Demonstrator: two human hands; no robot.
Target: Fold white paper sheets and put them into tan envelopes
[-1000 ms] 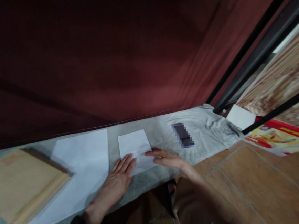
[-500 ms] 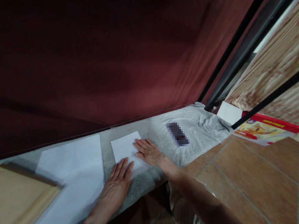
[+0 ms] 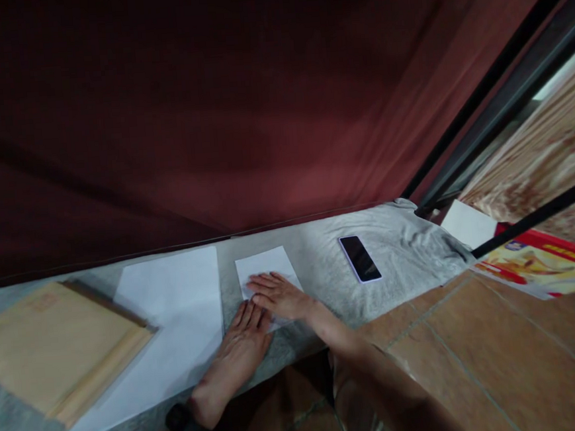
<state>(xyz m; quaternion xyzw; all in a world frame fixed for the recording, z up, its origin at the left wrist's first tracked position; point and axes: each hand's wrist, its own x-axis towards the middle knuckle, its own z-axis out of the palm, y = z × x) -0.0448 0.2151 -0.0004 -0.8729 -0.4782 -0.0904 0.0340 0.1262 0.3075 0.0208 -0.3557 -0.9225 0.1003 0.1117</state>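
Observation:
A small white sheet of paper [image 3: 261,263], perhaps folded, lies on the grey cloth in front of me. My right hand [image 3: 280,297] rests flat across its middle with the fingers stretched to the left. Against its near left edge lies my left hand [image 3: 244,335], palm down, fingers extended and close to the right fingertips. Neither hand grips anything. Part of the paper is hidden beneath both hands. A black watch [image 3: 184,424] is on the left wrist.
A grey cloth [image 3: 315,253] covers the narrow table. Left are large white paper [image 3: 174,297] and a brown envelope [image 3: 63,339]. Right is a phone [image 3: 361,259]. A dark red curtain [image 3: 262,144] hangs behind; a red and yellow box [image 3: 545,261] lies at the far right.
My right hand has slid left and nearer over the paper, so the hands are now closer together. The view has shifted, bringing more of the envelope and the watch into sight.

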